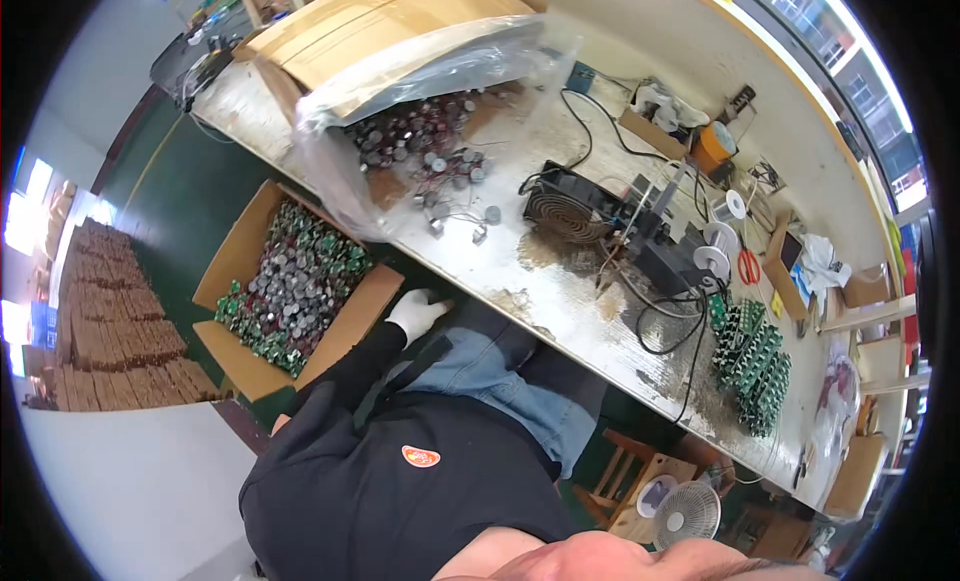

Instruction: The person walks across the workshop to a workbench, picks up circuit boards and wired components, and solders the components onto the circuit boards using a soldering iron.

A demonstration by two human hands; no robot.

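Observation:
My left hand (416, 316), in a white glove, rests low by my lap, between the cardboard box and the front edge of the workbench (480, 296). Its thumb and finger stand apart, and nothing shows between them. Beside it, the open cardboard box (352, 321) holds a heap of small round metal parts (290, 281) mixed with green pieces. On the bench above lies an open clear plastic bag (335, 171) with many similar round metal parts (400, 136) and reddish wires, some spilling onto the bench top. My right hand does not show.
A black fan unit (570, 211) and a wire-spool stand (670, 256) occupy the bench middle. Red-handled scissors (748, 268) and stacked green circuit boards (750, 366) lie to the right. Loose cables cross the bench. Below stand a wooden stool (625, 471) and a small fan (688, 511).

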